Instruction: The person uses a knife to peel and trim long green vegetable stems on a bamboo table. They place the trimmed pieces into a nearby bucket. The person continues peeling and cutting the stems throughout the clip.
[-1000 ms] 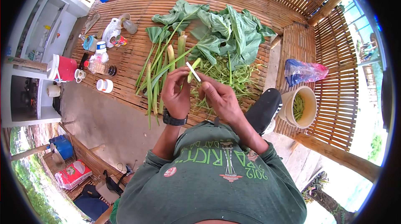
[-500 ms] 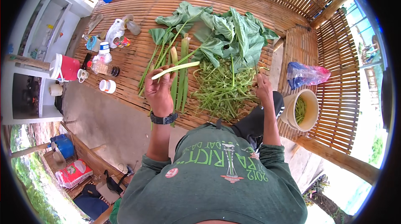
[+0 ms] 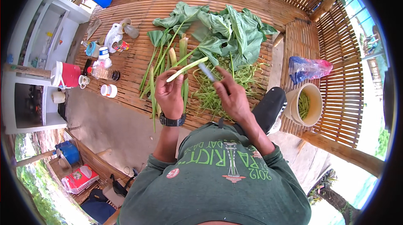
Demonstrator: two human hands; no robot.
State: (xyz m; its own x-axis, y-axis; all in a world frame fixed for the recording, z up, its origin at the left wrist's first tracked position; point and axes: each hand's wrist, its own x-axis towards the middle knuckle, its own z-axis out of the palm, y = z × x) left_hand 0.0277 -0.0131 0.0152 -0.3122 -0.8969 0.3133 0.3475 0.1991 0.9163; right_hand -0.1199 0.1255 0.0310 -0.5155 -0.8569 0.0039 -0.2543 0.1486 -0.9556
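Observation:
My left hand (image 3: 169, 99), wearing a black wristwatch, pinches a pale green peeled leaf stalk (image 3: 188, 69) that slants up to the right. In my right hand (image 3: 233, 100) is a knife (image 3: 206, 72), its slightly blurred blade close to the stalk's far end; whether they touch I cannot tell. Beneath and beyond the right hand spreads a heap of thin green peelings (image 3: 210, 103). Large green leaves (image 3: 243, 42) lie behind the heap. Several unpeeled long stalks (image 3: 183, 49) rest beside and under my left hand.
A bamboo-slat platform (image 3: 142, 11) carries it all. Jars, a plastic bag (image 3: 113, 36) and a bottle (image 3: 100, 73) stand at the left, near a red cooler (image 3: 69, 74). At the right, a cream bucket (image 3: 315, 107) holds green pieces, beside a blue-and-pink plastic bag (image 3: 308, 69).
My right hand has come leftward from the heap's right side, bringing the knife up to the stalk. My left hand has shifted slightly right and down, still holding the stalk.

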